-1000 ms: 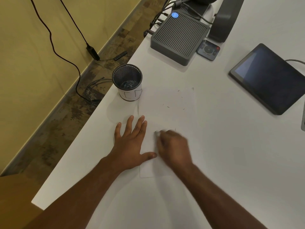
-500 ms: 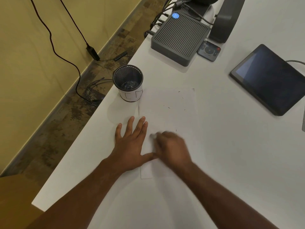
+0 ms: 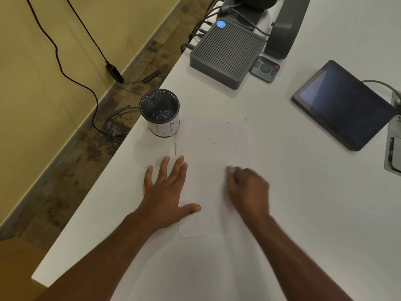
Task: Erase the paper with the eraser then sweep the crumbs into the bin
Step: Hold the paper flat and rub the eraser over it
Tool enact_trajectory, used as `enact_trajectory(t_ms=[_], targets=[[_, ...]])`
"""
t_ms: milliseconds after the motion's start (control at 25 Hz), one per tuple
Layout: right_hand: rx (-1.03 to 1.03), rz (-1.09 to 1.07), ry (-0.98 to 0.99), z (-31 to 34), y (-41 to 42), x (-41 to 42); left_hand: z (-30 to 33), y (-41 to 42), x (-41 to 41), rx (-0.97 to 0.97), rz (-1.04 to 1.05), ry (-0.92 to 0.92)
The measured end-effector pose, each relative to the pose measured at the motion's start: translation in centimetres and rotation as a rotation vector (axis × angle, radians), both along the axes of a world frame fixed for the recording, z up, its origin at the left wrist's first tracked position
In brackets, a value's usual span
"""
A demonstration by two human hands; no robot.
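A white sheet of paper (image 3: 214,153) lies flat on the white table, with a few faint dark crumbs (image 3: 224,144) on its far half. My left hand (image 3: 168,192) presses flat on the sheet's left edge, fingers spread. My right hand (image 3: 249,189) is blurred over the sheet's right half, its curled fingers pinching a small pale eraser (image 3: 230,169) that touches the paper. A black mesh bin (image 3: 160,112) with a white paper band stands just beyond the sheet's far left corner, near the table's left edge.
A dark ribbed box (image 3: 226,54) with cables and a small remote (image 3: 264,69) sit at the back. A dark tablet (image 3: 345,103) lies at the right, a grey device (image 3: 393,146) at the right edge. The table edge (image 3: 104,170) drops to the floor on the left.
My right hand with the eraser has rubbed to the left, then swung right across the paper. The left hand stays pressed in place.
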State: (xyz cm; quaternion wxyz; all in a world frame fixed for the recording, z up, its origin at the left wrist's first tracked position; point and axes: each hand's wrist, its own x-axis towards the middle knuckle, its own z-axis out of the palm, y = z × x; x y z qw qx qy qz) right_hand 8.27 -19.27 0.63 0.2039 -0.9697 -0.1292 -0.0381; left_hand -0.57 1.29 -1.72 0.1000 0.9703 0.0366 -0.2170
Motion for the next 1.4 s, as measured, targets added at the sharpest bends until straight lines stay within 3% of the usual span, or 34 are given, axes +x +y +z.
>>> enact_trajectory(t_ms=[120, 240, 320, 400, 480, 600, 680, 840, 880, 1040, 1120, 1240, 1400], targets=[[0.004, 0.309, 0.005, -1.0, 1.2, -3.8, -0.1, 0.0, -0.1, 0.003, -0.002, -0.003], [-0.034, -0.032, -0.029, -0.5, -1.2, 1.5, -0.3, 0.1, 0.0, 0.006, -0.010, -0.008], [-0.037, -0.083, -0.031, 0.2, -0.9, 1.6, -0.4, 0.1, -0.1, 0.010, -0.013, -0.016], [-0.007, 0.127, 0.050, -0.2, 1.7, -2.5, -0.3, 0.0, -0.1, 0.009, -0.003, -0.033], [0.007, 0.309, 0.008, -1.0, 2.0, -3.8, -0.4, 0.0, -0.2, 0.017, -0.006, -0.028], [-0.034, -0.031, -0.032, -0.6, -0.7, 2.2, -0.5, 0.1, 0.0, 0.009, -0.003, -0.038], [-0.027, -0.121, -0.076, 0.1, -0.8, 2.9, -0.6, 0.1, -0.1, 0.000, -0.007, -0.039], [0.003, 0.356, 0.040, -1.0, 2.4, -5.4, -1.1, 0.1, -0.5, 0.005, -0.005, -0.083], [0.001, 0.367, 0.074, -0.8, 1.8, -4.8, -1.0, 0.1, -0.4, 0.007, -0.005, -0.082], [-0.020, -0.060, -0.022, -0.2, -1.2, 1.5, -0.6, 0.1, -0.2, 0.009, -0.007, -0.052], [-0.011, 0.027, 0.040, 0.0, 0.2, -1.1, -0.3, -0.1, -0.2, 0.003, 0.003, -0.052], [-0.022, 0.325, 0.077, -0.9, 0.9, -5.2, -0.3, 0.0, -0.2, 0.005, 0.007, -0.036], [0.016, -0.073, 0.078, 0.3, -2.1, 0.8, -0.3, 0.0, -0.1, 0.007, 0.007, -0.029]])
